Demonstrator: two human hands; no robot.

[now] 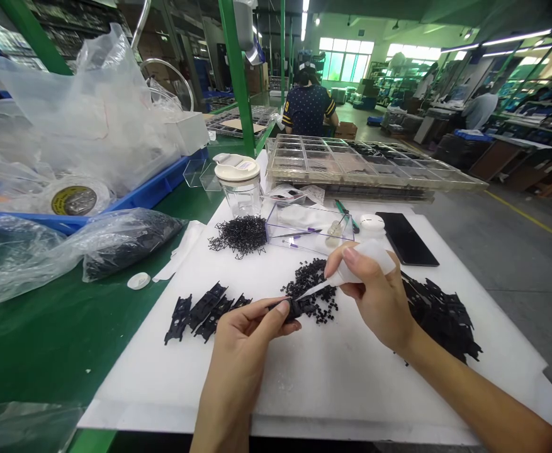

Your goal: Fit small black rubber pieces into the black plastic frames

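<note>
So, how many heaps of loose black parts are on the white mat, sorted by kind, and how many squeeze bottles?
Heaps of thin black wire-like clips: 1
Heaps of small black bits: 1
Groups of flat black plastic pieces: 2, one at the left, one at the right
Squeeze bottles, in the right hand: 1
Total: 5

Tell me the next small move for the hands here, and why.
Probably a light squeeze of the squeeze bottle held in the right hand: its thin nozzle already points at the small black part pinched in the left hand, above the white mat, so the tip looks lined up.
</note>
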